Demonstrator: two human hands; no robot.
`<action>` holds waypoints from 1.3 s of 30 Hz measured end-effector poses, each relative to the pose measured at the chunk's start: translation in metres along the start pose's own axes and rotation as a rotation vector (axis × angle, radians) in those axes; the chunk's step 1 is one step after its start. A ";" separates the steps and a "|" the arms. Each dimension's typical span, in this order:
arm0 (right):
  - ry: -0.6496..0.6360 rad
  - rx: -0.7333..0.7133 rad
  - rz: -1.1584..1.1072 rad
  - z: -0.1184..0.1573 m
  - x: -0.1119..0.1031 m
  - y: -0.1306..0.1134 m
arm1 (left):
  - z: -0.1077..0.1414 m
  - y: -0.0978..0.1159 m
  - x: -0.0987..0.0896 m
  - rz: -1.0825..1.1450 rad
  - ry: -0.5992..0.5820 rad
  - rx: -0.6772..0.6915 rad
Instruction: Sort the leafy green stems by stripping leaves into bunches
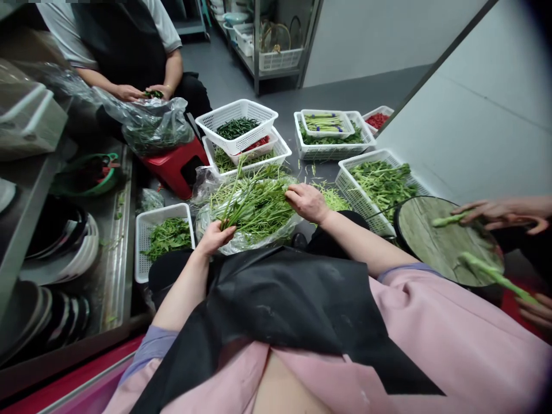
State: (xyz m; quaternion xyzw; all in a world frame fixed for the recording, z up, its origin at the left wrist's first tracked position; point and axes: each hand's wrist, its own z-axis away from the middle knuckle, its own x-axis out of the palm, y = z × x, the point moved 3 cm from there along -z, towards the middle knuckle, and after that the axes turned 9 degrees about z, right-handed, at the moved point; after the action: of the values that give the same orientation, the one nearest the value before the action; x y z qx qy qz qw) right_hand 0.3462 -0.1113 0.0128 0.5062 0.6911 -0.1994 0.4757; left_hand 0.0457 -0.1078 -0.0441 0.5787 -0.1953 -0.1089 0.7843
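My left hand (215, 237) is closed round the lower ends of several long, thin green stems (236, 207), which fan upward over a large heap of leafy stalks (271, 201). The heap lies on a clear plastic bag (254, 244) in front of my lap. At the heap's right edge my right hand (308, 201) has its fingers curled together; what is in them, if anything, is hidden. Left of the heap stands a white basket (142, 253) of picked green leaves (169, 237). Loose pale stalks (332, 198) lie beyond my right hand.
White baskets (239, 109) of vegetables stand ahead and to the right. A co-worker (121, 52) sits at left behind a red stool (181, 167). Another person's hands (495, 213) hold green stalks by a round board (431, 230). Metal shelving (116, 287) with dishes borders the left.
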 end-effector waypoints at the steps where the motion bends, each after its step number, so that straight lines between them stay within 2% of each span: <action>1: 0.007 -0.001 -0.024 0.000 0.000 0.000 | 0.000 0.000 0.000 -0.022 0.010 0.003; 5: 0.055 0.103 -0.209 0.005 -0.002 -0.003 | -0.001 0.004 -0.002 -0.203 0.070 0.116; 8: 0.103 0.353 -0.404 0.013 0.007 0.001 | -0.002 0.007 -0.002 -0.348 0.067 0.226; 10: 0.208 0.642 -0.618 0.018 0.019 0.020 | -0.001 0.008 -0.002 -0.396 0.074 0.281; 12: 0.380 0.915 -0.870 0.021 0.031 0.051 | -0.001 0.009 -0.002 -0.434 0.088 0.317; 14: 0.587 1.068 -1.037 0.020 0.033 0.085 | 0.000 0.008 -0.001 -0.465 0.087 0.334; 15: 0.691 1.090 -1.063 0.018 0.028 0.099 | 0.001 0.008 -0.001 -0.477 0.083 0.339; 17: 0.806 1.005 -1.005 0.011 0.007 0.115 | 0.001 0.008 0.000 -0.494 0.077 0.353; 18: 0.775 0.896 -0.938 0.005 -0.006 0.113 | 0.000 0.008 0.000 -0.500 0.076 0.360; 19: 0.677 0.744 -0.859 -0.002 -0.020 0.104 | 0.000 0.008 0.000 -0.504 0.076 0.367; 22: 0.180 0.189 -0.581 -0.027 -0.046 0.051 | -0.002 0.007 -0.001 -0.501 0.075 0.378; 24: -0.074 -0.062 -0.391 -0.038 -0.049 0.018 | -0.003 0.005 -0.002 -0.489 0.075 0.374; 25: -0.159 -0.130 -0.305 -0.042 -0.046 0.007 | -0.003 0.005 -0.002 -0.483 0.074 0.370; 28: -0.327 -0.227 -0.143 -0.052 -0.034 -0.002 | -0.002 0.005 -0.002 -0.471 0.076 0.356; 32: -0.422 -0.315 -0.120 -0.053 -0.024 0.001 | 0.001 0.008 -0.002 -0.475 0.096 0.337; 36: -0.381 -0.266 -0.189 -0.047 -0.017 -0.005 | 0.002 0.010 0.000 -0.494 0.100 0.330; 39: -0.249 -0.039 -0.283 -0.046 -0.007 0.004 | 0.001 0.012 0.000 -0.468 0.093 0.333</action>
State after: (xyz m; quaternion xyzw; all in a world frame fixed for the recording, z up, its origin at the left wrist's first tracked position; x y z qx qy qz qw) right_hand 0.3290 -0.0785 0.0415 0.3662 0.6949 -0.3119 0.5345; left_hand 0.0449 -0.1053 -0.0327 0.7333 -0.0355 -0.2265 0.6401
